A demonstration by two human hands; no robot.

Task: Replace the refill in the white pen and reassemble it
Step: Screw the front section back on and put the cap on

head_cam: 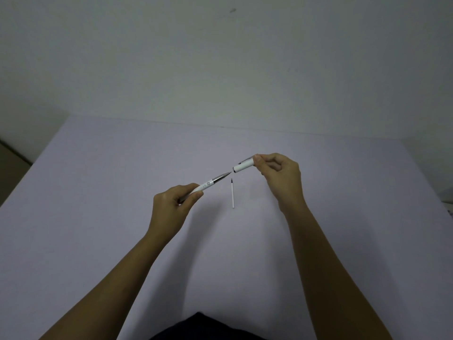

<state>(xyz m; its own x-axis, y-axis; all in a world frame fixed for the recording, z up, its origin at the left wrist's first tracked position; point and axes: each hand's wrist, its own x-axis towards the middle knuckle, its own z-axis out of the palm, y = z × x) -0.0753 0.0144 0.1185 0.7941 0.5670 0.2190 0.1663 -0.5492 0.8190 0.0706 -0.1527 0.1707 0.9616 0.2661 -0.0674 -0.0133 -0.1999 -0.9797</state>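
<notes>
My left hand [172,204] grips the white pen body [208,184], whose silver tip section points up and to the right. My right hand [279,173] holds the white pen cap [242,165] by its far end, open mouth facing the pen tip. A small gap separates tip and cap. A thin white refill [232,193] with a dark tip lies on the table [98,217] between and just below the two hands, pointing away from me.
The pale lilac table reaches a plain wall at the back. Its left edge drops off at the far left, and some small items sit at the far right edge [448,202]. Dark clothing [203,327] shows at the bottom.
</notes>
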